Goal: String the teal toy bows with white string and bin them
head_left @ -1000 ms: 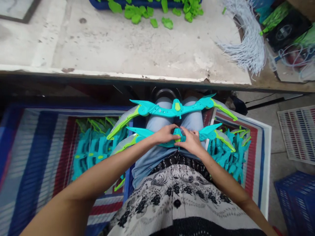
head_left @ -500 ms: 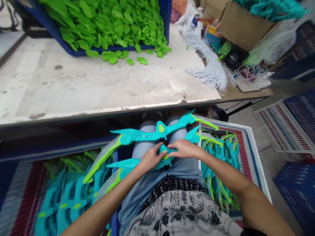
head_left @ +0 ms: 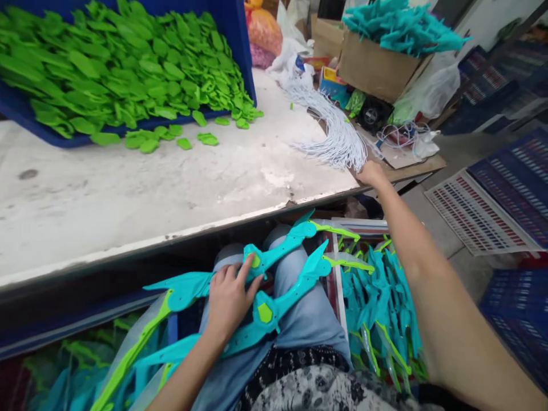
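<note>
Two turquoise toy bows with lime-green tips lie across my lap, the far bow (head_left: 278, 255) and the near bow (head_left: 291, 297). My left hand (head_left: 230, 297) is closed over the middle of the far bow, its index finger on the green centre piece. Part of that bow's body is hidden under the fingers. My right hand (head_left: 371, 173) reaches out to the table, its fingers closed at the near end of a bundle of white strings (head_left: 338, 131). Which strings it pinches is too small to see.
A blue bin (head_left: 252, 85) of green plastic pieces stands on the white table (head_left: 192, 182). At the back right is a cardboard box (head_left: 372, 63) heaped with turquoise parts. Crates of finished-looking bows (head_left: 381, 297) flank my legs; a blue crate (head_left: 514, 308) sits farther right.
My right hand has left the near bow and moved up and right to the strings. My left hand has shifted from the near bow to the far one. The view has turned right.
</note>
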The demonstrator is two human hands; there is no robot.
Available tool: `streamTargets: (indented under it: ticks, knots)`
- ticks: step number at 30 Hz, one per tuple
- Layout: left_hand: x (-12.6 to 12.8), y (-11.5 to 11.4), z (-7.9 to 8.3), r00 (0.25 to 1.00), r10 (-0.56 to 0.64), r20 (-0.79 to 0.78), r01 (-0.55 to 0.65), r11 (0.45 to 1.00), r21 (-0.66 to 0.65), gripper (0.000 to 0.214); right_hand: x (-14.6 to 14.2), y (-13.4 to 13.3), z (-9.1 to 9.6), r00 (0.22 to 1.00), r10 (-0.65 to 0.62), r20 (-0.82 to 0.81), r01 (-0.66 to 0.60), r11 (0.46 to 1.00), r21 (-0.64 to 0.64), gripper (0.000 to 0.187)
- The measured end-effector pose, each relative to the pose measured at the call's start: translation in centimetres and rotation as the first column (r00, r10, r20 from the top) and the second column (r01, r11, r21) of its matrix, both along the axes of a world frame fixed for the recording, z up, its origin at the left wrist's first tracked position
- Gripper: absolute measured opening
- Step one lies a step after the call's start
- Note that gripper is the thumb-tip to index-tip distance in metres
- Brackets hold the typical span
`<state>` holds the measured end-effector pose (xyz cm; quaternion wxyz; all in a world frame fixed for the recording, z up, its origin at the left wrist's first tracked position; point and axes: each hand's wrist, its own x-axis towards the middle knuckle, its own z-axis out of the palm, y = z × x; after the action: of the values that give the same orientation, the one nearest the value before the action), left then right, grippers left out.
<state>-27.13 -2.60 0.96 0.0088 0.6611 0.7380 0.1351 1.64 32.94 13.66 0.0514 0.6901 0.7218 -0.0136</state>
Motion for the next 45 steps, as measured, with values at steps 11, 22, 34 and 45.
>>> streamTargets:
  ticks: [11, 22, 34, 45]
  knots:
    - [-1.5, -1.5, -0.4, 0.999, -0.052, 0.007, 0.051, 0.997, 0.066, 0.052, 1.1, 0.6, 0.0, 0.978, 0.171, 0.117, -0.165, 0.985, -0.058, 0.043]
    - [8.1, -2.0, 4.7, 0.684, -0.213, 0.698, 0.264, 0.964, 0.035, 0.02, 10.8, -16.3, -2.7, 0.667, -0.225, -0.71, -0.156, 0.89, -0.429, 0.015]
    - [24.7, 5.5, -2.2, -0.127, 0.693, 0.71, 0.466, 0.673, -0.574, 0.021, 12.9, -30.6, -14.2, 0.361, -0.208, -0.909, 0.368, 0.928, -0.066, 0.031]
    - [26.6, 7.1, -3.2, -0.186, 0.704, 0.685, 0.529, 0.66, -0.534, 0.01, 12.7, -30.6, -15.7, 0.695, 0.155, -0.702, 0.113, 0.941, 0.32, 0.019]
